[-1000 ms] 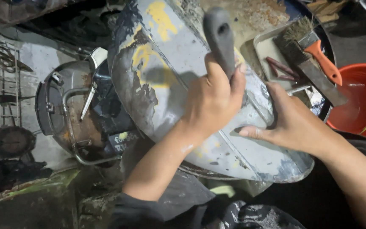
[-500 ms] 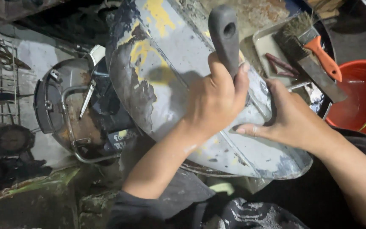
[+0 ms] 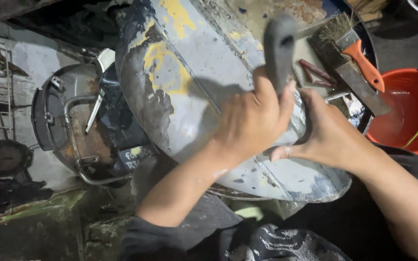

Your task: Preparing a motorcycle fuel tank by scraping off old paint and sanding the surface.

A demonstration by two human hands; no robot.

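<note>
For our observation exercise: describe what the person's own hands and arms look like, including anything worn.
Both hands, left hand and right hand, are bare, with no gloves, rings or watch showing. The forearms are uncovered. Pale smears of dust mark the left wrist.
</note>
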